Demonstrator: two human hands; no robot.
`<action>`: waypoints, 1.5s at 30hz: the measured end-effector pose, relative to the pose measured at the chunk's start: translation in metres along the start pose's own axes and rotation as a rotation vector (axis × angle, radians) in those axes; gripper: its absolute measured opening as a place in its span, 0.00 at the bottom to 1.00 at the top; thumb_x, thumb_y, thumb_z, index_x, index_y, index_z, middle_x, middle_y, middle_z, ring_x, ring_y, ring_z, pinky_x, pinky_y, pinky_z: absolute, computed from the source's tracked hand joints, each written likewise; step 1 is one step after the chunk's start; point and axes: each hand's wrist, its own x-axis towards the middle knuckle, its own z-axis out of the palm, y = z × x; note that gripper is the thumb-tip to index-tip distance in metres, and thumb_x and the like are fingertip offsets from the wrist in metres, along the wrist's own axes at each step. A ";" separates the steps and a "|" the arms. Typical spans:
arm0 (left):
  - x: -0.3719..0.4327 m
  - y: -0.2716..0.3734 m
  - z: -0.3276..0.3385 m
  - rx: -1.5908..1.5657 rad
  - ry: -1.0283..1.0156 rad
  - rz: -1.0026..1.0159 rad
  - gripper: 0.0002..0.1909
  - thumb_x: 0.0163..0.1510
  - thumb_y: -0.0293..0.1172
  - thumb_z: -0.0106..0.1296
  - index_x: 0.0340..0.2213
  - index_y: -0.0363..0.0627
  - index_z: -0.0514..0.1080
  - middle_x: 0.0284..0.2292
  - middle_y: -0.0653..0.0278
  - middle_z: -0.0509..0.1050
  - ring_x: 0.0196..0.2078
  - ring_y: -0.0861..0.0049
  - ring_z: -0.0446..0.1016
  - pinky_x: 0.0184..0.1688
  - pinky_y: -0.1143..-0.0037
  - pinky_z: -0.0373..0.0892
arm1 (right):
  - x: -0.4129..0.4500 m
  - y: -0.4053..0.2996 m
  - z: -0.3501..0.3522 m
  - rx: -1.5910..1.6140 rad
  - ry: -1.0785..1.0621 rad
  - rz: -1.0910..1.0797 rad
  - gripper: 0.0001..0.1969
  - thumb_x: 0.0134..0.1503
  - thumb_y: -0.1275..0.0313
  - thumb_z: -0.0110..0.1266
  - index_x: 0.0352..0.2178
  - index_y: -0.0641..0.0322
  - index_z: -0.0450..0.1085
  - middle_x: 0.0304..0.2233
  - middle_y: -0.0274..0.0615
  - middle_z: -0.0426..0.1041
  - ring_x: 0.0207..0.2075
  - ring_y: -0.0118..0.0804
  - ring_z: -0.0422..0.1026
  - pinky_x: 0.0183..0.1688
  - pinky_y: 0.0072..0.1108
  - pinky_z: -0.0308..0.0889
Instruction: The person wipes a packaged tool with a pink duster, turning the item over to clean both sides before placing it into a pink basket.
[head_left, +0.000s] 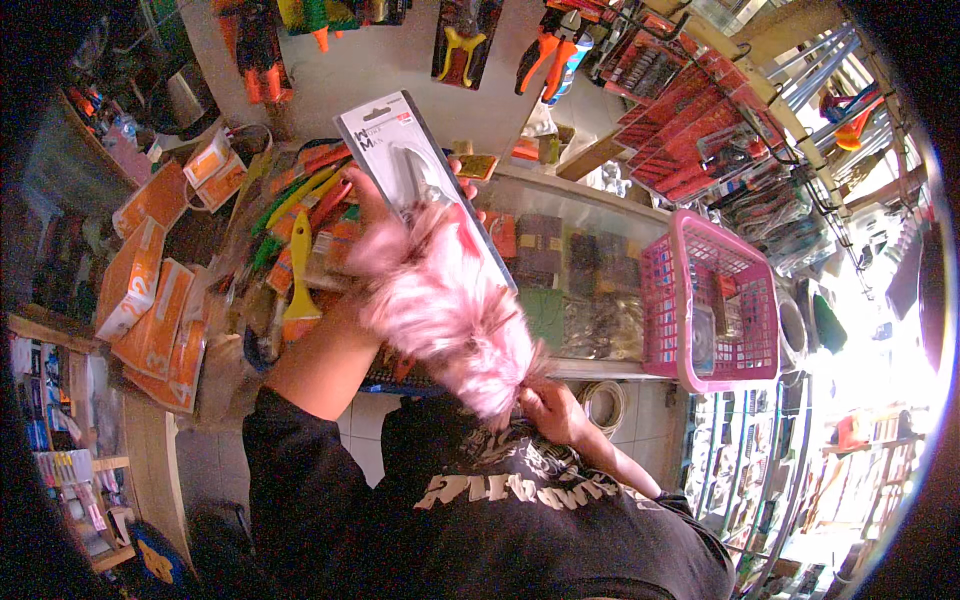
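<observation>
My left hand (369, 206) holds up a blister-packed tool (394, 154) on a light card that bears writing. The tool inside has a curved metallic part; its lower portion is hidden. Across the lower half of the pack lies a fluffy pink duster (450, 322), blurred along its edges. Its near end is gripped in my right hand (553, 411), close to my dark shirt (525, 532). The duster covers part of my left wrist and palm.
A pink plastic basket (679, 300) with small items stands on the glass display counter (600, 199). Paintbrushes, one with a yellow handle (301, 262), lie left. Orange numbered packets (154, 330) sit beyond them. Carded pliers (551, 52) hang ahead. A pale coil (602, 409) rests below the counter.
</observation>
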 end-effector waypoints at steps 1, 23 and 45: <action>0.005 -0.003 -0.001 -0.002 0.001 -0.002 0.47 0.41 0.75 0.20 0.42 0.44 0.64 0.36 0.59 0.70 0.39 0.70 0.70 0.43 0.68 0.67 | 0.002 -0.005 -0.002 0.091 0.008 0.079 0.18 0.59 0.60 0.35 0.34 0.63 0.67 0.26 0.49 0.69 0.30 0.42 0.68 0.36 0.27 0.62; -0.004 -0.025 -0.017 0.736 -0.030 0.293 0.37 0.51 0.65 0.24 0.47 0.46 0.60 0.39 0.64 0.69 0.40 0.76 0.69 0.44 0.73 0.65 | 0.026 0.006 -0.017 -0.016 0.208 0.039 0.22 0.59 0.55 0.33 0.21 0.61 0.59 0.11 0.33 0.59 0.12 0.24 0.58 0.14 0.18 0.54; 0.015 -0.043 -0.032 0.683 -0.107 0.260 0.38 0.53 0.62 0.20 0.50 0.40 0.56 0.45 0.59 0.65 0.45 0.73 0.66 0.50 0.70 0.61 | 0.032 -0.029 -0.015 -0.146 0.214 0.089 0.19 0.57 0.57 0.37 0.29 0.65 0.65 0.20 0.53 0.66 0.24 0.52 0.68 0.28 0.32 0.62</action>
